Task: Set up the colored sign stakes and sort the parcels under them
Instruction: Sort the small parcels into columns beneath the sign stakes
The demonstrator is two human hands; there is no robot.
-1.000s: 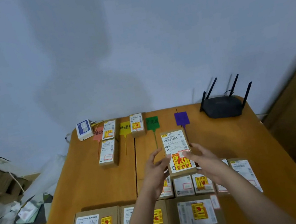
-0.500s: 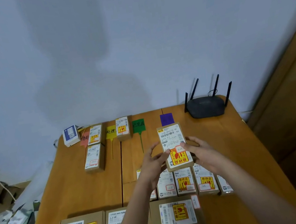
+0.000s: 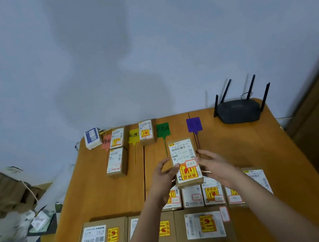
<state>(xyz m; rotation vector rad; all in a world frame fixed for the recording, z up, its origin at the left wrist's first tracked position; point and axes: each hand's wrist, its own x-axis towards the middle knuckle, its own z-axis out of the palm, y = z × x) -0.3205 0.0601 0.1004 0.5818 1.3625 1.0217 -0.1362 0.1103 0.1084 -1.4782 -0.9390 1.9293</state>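
I've got the brown cardboard parcel [image 3: 185, 161] pinched between left hand [image 3: 162, 178] and right hand [image 3: 216, 166], just before the green sign stake [image 3: 163, 130]; its label is unreadable, so I could misfile it.

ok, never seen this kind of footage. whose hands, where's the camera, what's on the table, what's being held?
There is no machine here: a person works with bare hands, and the single camera sits on their head, looking forward and down, so the arms enter from the bottom.

The left hand and right hand grip one small brown parcel by its sides, label up, above the wooden table.

At the far edge lie four coloured sign stakes: pink, yellow, green and purple. Two parcels lie by the pink one, one by the yellow.

More unsorted parcels lie near the person. A black router stands far right, a small white box far left.
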